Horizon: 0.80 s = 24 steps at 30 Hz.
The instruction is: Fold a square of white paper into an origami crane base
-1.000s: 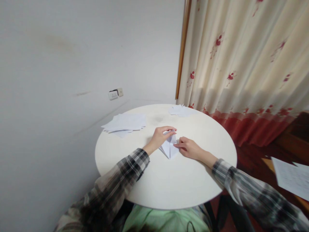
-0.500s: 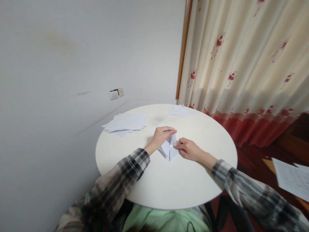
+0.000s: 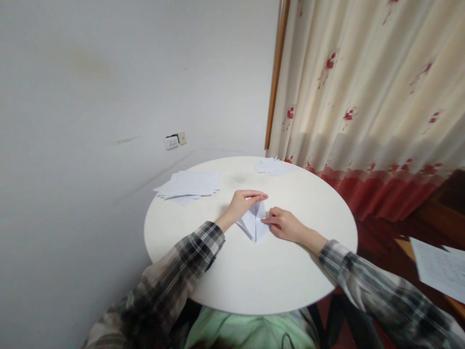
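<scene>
A folded white paper (image 3: 254,226), pointed toward me, lies in the middle of the round white table (image 3: 254,281). My left hand (image 3: 242,203) lies over its far left part with the fingers stretched across the top edge. On the right flap, my right hand (image 3: 284,224) presses down with curled fingers close together. Both wrists wear plaid sleeves.
A loose stack of white sheets (image 3: 189,186) lies at the table's back left. More folded white paper (image 3: 271,166) sits at the far edge. A flowered curtain (image 3: 363,106) hangs to the right, a wall socket (image 3: 173,141) on the left wall. Written sheets (image 3: 438,267) lie at the right.
My left hand's fingers have slid slightly right along the paper's top edge. The right hand stays in place.
</scene>
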Each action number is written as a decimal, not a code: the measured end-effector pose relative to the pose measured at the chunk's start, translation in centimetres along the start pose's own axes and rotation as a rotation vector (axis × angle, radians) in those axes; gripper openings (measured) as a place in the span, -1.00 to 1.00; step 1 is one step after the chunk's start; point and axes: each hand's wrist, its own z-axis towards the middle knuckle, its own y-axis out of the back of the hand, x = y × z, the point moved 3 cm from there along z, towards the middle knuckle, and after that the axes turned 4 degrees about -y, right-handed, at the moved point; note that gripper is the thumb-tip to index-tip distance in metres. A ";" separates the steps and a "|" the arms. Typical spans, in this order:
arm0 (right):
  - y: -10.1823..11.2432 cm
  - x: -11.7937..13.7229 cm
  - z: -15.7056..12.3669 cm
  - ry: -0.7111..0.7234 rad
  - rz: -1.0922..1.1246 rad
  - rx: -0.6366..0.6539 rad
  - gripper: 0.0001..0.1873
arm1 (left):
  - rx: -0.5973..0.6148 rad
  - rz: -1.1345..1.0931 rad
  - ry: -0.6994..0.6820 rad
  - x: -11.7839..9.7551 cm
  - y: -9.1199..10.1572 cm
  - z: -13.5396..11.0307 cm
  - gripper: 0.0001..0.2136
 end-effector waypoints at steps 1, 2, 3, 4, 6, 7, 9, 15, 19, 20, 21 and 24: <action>0.0 0.0 0.0 -0.001 0.003 -0.001 -0.65 | 0.002 0.006 -0.007 0.0 0.0 0.0 -0.85; 0.0 0.0 0.0 -0.002 0.006 -0.003 -0.65 | 0.004 0.011 -0.013 0.0 0.0 0.0 -0.86; 0.1 0.0 0.0 -0.003 0.008 -0.004 -0.65 | 0.006 0.015 -0.018 0.0 0.0 0.0 -0.86; 0.1 0.0 0.0 -0.002 0.009 -0.004 -0.65 | 0.008 0.018 -0.022 0.0 0.0 0.0 -0.86; 0.1 0.1 0.0 -0.001 0.007 -0.003 -0.64 | 0.005 0.024 -0.029 0.1 0.0 0.0 -0.85; 0.1 0.1 0.0 -0.001 0.004 -0.003 -0.65 | 0.003 0.025 -0.031 0.1 0.0 0.0 -0.85; 0.1 0.1 0.0 -0.001 -0.001 -0.002 -0.65 | -0.005 0.022 -0.037 0.1 0.0 -0.1 -0.85; 0.0 0.0 0.0 0.002 0.002 -0.002 -0.65 | -0.024 0.040 -0.053 -0.2 0.1 -0.1 -0.83; 0.0 -0.1 0.0 0.003 -0.002 -0.003 -0.65 | -0.039 0.048 -0.056 -0.4 0.1 -0.1 -0.82; 0.0 0.0 0.0 0.004 -0.003 -0.003 -0.65 | -0.046 0.054 -0.058 -0.5 0.1 -0.1 -0.83; 0.0 0.0 0.0 0.005 -0.005 -0.004 -0.65 | -0.057 0.063 -0.060 -0.5 0.1 -0.1 -0.83; 0.1 0.1 0.1 0.003 -0.013 -0.005 -0.65 | -0.089 0.108 -0.081 -0.7 0.2 -0.2 -0.84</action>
